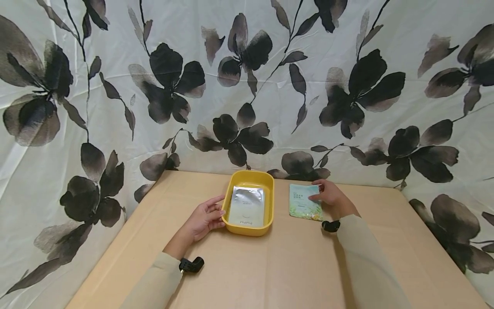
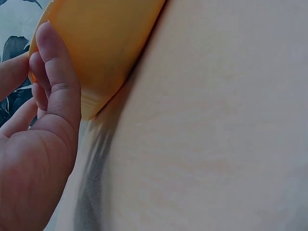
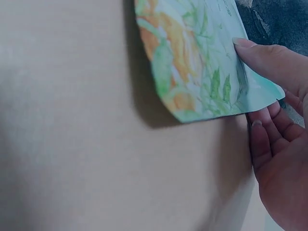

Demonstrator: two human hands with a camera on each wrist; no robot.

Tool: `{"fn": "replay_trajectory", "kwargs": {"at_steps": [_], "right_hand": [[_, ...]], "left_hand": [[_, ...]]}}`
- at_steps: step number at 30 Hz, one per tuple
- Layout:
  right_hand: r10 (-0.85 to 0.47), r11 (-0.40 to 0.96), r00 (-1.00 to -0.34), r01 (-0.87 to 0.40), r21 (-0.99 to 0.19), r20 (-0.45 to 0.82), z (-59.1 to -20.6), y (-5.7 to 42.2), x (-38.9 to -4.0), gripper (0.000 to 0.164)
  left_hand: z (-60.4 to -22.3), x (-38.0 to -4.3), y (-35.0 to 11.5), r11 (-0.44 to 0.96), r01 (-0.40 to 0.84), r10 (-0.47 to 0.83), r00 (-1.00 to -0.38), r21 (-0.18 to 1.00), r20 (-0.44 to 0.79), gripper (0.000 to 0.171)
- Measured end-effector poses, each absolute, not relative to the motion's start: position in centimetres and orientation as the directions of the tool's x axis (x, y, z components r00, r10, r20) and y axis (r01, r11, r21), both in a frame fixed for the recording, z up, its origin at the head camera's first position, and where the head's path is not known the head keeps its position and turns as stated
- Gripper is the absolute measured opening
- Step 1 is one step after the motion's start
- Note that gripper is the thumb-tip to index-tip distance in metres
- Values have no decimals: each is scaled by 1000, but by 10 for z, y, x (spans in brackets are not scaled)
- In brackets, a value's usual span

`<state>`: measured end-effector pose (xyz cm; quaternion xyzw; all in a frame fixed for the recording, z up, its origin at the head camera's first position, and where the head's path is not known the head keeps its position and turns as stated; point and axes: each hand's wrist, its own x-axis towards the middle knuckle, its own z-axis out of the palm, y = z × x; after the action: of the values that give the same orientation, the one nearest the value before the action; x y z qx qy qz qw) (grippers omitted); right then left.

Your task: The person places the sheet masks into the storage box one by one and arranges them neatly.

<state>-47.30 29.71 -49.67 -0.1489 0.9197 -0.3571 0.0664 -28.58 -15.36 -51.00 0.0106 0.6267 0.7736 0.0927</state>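
Observation:
My left hand [image 1: 203, 219] holds the left side of a yellow rectangular tray [image 1: 248, 231]. In the left wrist view its thumb lies against the tray's outer wall [image 2: 108, 43], with fingertips at the rim. Inside the tray lies a silver sheet mask packet [image 1: 247, 206] with a pale lower part and upside-down lettering. To the right, my right hand [image 1: 332, 197] pinches the right edge of a light green sheet mask packet [image 1: 302, 201] printed with flowers. In the right wrist view the thumb is on the packet's face [image 3: 211, 62] and the other fingers are beneath.
A tan table [image 1: 239, 270] carries the tray and reaches under both forearms. Behind and around it hangs a white cloth [image 1: 285, 98] with dark flowers. Each wrist wears a black band, one on the left wrist [image 1: 191, 265] and one on the right wrist [image 1: 330, 226].

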Motion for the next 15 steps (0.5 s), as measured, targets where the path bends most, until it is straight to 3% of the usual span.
{"fn": "replay_trajectory", "kwargs": {"at_steps": [15], "right_hand": [[-321, 654, -946, -191, -732, -41, -495, 298, -464, 73]], "left_hand": [[-510, -284, -155, -226, -132, 182, -979, 965, -91, 69]]}}
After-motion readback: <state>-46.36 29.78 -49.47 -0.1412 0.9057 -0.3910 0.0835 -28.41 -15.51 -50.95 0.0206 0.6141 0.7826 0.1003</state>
